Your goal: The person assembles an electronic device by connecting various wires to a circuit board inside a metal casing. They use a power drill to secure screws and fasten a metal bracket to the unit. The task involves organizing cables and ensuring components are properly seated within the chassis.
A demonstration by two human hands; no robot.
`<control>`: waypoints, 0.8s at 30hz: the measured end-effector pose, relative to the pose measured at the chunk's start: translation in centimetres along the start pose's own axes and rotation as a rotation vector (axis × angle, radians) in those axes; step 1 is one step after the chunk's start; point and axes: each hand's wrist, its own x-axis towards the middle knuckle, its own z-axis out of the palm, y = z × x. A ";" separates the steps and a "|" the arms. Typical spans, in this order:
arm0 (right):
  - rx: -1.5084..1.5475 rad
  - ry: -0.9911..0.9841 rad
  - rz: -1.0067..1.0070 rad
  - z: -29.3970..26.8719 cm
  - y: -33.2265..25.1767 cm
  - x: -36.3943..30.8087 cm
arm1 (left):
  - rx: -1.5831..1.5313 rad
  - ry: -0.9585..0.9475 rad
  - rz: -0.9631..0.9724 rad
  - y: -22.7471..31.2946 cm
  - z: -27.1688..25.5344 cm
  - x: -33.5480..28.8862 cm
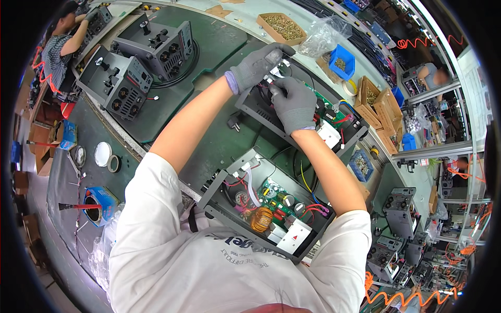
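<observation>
Both my hands wear grey gloves and meet at the far left end of an open grey metal machine housing (249, 107) with a green circuit board (324, 97) inside. My left hand (257, 66) is closed over the end panel; what lies under its fingers is hidden. Right beside it, my right hand (294, 103) reaches in over the housing, its thumb and fingers pinched together. A small white connector (269, 79) shows between the two hands. Nearer my body, a second open housing (216, 194) holds a copper coil (261, 219), a white ribbon cable (252, 189) and a circuit board.
Two grey machine housings (121, 86) stand at the far left on the green mat. Along the back edge are a cardboard tray of small screws (282, 27), a blue bin (342, 61) and cardboard boxes (378, 107). A black plug (233, 122) lies beside the housing. A co-worker (61, 49) works at the far left.
</observation>
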 end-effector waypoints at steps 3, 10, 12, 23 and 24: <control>0.027 -0.009 0.005 0.1 0.0 0.2 | -0.069 -0.008 -0.034 -0.4 0.2 -0.2; 0.077 -0.043 -0.003 0.0 0.3 0.7 | -0.119 -0.004 -0.031 -1.3 0.1 -0.1; 0.048 -0.027 -0.026 0.0 0.2 0.7 | -0.164 -0.009 -0.064 -1.2 0.2 -0.1; 0.208 -0.056 0.161 1.4 -0.2 1.5 | -0.062 0.058 -0.021 -0.9 0.5 -0.2; 0.202 -0.048 0.153 1.4 -0.3 1.7 | -0.037 0.064 -0.014 -0.9 0.6 0.0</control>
